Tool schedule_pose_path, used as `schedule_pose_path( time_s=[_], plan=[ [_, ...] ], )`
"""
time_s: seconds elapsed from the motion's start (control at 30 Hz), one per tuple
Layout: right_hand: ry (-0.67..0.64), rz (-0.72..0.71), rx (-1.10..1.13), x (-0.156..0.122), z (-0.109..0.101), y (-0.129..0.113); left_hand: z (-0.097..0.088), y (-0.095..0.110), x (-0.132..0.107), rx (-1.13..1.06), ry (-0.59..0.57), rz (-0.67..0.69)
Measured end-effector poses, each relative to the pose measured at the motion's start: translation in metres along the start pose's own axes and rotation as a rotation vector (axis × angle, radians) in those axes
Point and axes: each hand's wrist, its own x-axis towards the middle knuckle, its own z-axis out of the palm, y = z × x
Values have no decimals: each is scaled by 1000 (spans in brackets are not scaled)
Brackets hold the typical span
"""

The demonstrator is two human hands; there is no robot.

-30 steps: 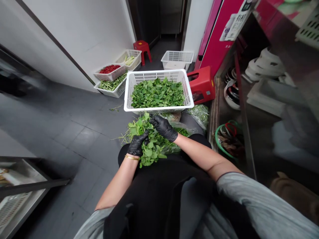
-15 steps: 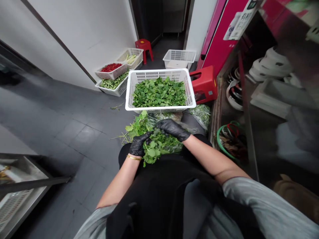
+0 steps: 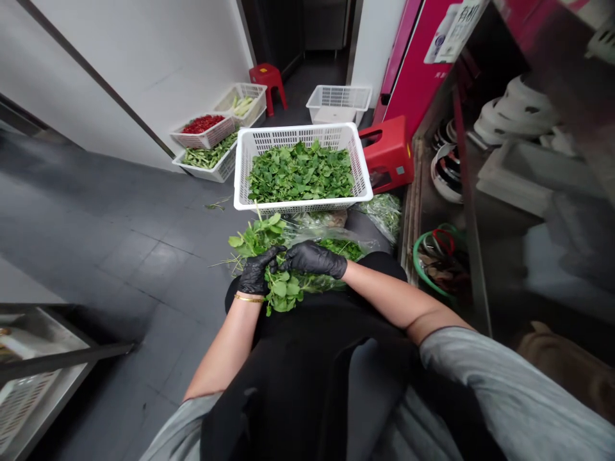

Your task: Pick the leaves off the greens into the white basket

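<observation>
Both my hands wear black gloves and work over my lap. My left hand (image 3: pixel 254 274) is closed around a bunch of leafy green stems (image 3: pixel 269 256). My right hand (image 3: pixel 312 257) lies against the same bunch, fingers curled and pinching into the leaves beside the left thumb. A clear plastic bag with more greens (image 3: pixel 336 240) sits just beyond my hands. Ahead on the floor stands a white slatted basket (image 3: pixel 358 169) filled with picked green leaves (image 3: pixel 300 171).
White baskets of red chillies (image 3: pixel 202 125), green beans (image 3: pixel 206 158) and pale stalks (image 3: pixel 243 105) line the left wall. An empty white basket (image 3: pixel 339 102), two red stools (image 3: pixel 391 150), a pink cabinet and a steel shelf with bowls (image 3: pixel 446 173) stand ahead and right. Grey tiled floor lies left.
My right hand has drawn back from the front of the bunch toward my left hand, and both now meet on the greens. The bunch sits slightly lower in my lap.
</observation>
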Motion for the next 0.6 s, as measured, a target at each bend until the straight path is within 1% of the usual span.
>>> schedule_pose_path(
  time_s=[0.07,0.13,0.2,0.27,0.33,0.37,0.4,0.43,0.47,0.53,0.57,0.6],
  plan=[
    [2,7,-36,1,2,3,-1,3,2,-5,21,-46],
    [70,30,25,2,2,8,-1,3,3,-30,-2,-55],
    [209,87,171,6,-2,13,0,2,4,-63,-12,0],
    [388,168,357,11,-8,16,0,1,6,-111,-7,61],
    [566,243,524,17,-15,16,-3,1,8,-145,-7,89],
    [628,267,592,19,-18,15,-4,1,9,-149,-15,94],
    [644,283,640,21,-20,13,-7,1,10,-145,-31,90],
    [611,294,664,22,-20,11,-9,2,11,-134,-52,77],
    [535,302,662,23,-19,9,-11,1,12,-122,-73,59],
    [291,317,606,25,-12,7,-14,-1,15,-96,-81,29],
    [169,318,563,25,-6,8,-14,-3,17,-79,-64,29],
    [76,308,519,27,-1,11,-15,-6,19,-61,-32,42]
  ],
)
